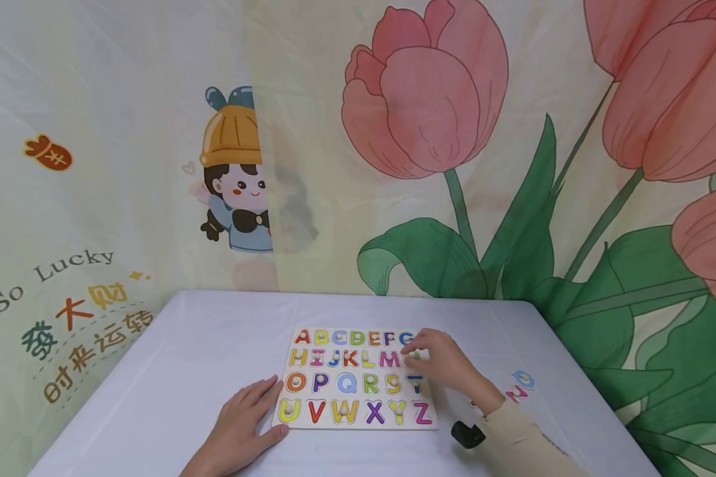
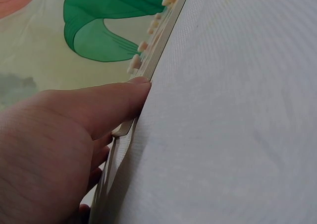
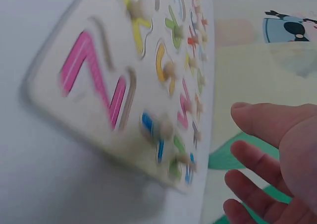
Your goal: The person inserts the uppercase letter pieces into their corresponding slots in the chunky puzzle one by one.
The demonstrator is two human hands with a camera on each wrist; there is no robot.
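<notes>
A white alphabet puzzle board (image 1: 358,428) with colourful letters, many with small wooden knobs, lies on the table. My left hand (image 1: 238,421) is at its lower left corner, fingers along the left side and thumb at the front edge; in the left wrist view the thumb (image 2: 119,100) touches the board's edge. My right hand (image 1: 444,358) hovers over the board's right side, fingertips near the M (image 1: 389,358), partly covering the letters there. In the right wrist view its thumb (image 3: 257,117) and fingers are apart with nothing between them. The pink Z (image 3: 94,78) shows no knob.
To the right of the board, beyond the right forearm, lie a loose blue letter (image 1: 522,379) and a pink zigzag letter (image 1: 516,393). A black device (image 1: 468,435) is on the right wrist. The white-covered table (image 1: 155,371) meets a printed curtain (image 1: 310,132) at its back.
</notes>
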